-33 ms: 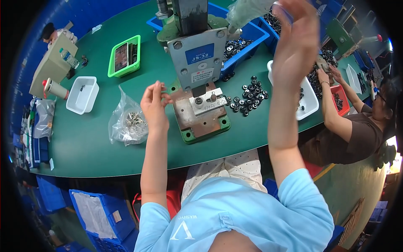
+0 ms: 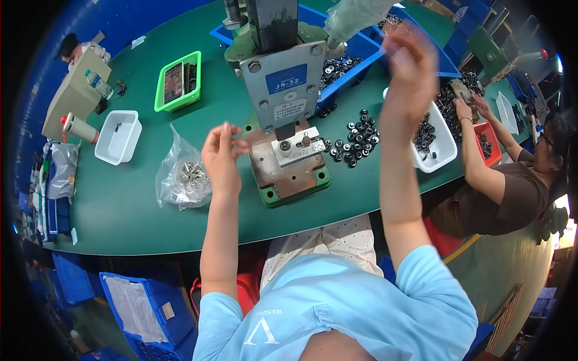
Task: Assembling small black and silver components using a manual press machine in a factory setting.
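Note:
My left hand (image 2: 221, 157) is raised just left of a bench press (image 2: 283, 90), its fingers bent in toward each other. Anything pinched at the fingertips is too small to make out. Over the right side of the table, my right hand (image 2: 412, 72) is lifted and smeared by motion. It is near the press's plastic-wrapped lever (image 2: 355, 21), apparently not touching it. On the press's base plate a metal fixture block (image 2: 295, 146) is bolted under the ram. A pile of small black round parts with silver centres (image 2: 361, 139) lies right of the base. Left of it sits a clear bag of metal pins (image 2: 194, 173).
A white tray (image 2: 442, 141) of black parts stands at right, and a blue bin (image 2: 361, 75) behind the press. At left are a white tray (image 2: 118, 137) and a green basket (image 2: 179, 81). Another person (image 2: 512, 186) works at the far right.
My right hand has come down and slightly left, away from its higher place, uncovering more of the white tray. My left hand has sunk slightly.

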Motion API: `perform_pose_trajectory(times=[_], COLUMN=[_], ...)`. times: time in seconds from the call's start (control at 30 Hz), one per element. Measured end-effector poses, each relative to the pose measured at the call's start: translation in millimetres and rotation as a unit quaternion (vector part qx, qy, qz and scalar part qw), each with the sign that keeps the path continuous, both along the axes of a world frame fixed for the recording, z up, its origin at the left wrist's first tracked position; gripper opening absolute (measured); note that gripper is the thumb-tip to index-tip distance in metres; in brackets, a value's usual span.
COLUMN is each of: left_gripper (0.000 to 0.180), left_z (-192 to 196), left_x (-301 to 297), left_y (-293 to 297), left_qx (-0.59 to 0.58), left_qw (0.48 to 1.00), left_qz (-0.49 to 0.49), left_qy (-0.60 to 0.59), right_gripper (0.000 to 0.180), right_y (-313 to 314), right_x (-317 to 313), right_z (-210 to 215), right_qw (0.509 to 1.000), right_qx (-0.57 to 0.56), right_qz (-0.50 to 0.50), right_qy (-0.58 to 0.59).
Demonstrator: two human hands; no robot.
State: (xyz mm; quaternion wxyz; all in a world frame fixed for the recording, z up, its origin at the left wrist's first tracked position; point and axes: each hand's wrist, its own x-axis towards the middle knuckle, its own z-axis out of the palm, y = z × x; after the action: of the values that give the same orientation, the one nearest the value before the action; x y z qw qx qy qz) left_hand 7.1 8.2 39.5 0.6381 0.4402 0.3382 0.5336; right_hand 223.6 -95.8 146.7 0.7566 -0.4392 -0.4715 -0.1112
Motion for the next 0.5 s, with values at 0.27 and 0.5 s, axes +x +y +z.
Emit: perform_pose_trajectory(times=[0.27, 0.5], left_gripper=[0.016, 0.015], left_z=[-25.3, -32.8], left_x=[8.0, 30.6], left_y=[-48.6, -39.1], left_qx=[-0.031, -0.008], left_qw=[0.984, 0.988], left_qz=[-0.174, -0.138], left_qy=[0.028, 0.069], right_gripper=[0.016, 0.01], right_y=[15.7, -25.4], right_x=[-58.9, 20.3], right_z=[-150.0, -116.0], right_qw=[0.923, 0.95], right_qx=[-0.309, -0.297], right_qz=[-0.033, -0.049], right_qy=[-0.226, 0.084])
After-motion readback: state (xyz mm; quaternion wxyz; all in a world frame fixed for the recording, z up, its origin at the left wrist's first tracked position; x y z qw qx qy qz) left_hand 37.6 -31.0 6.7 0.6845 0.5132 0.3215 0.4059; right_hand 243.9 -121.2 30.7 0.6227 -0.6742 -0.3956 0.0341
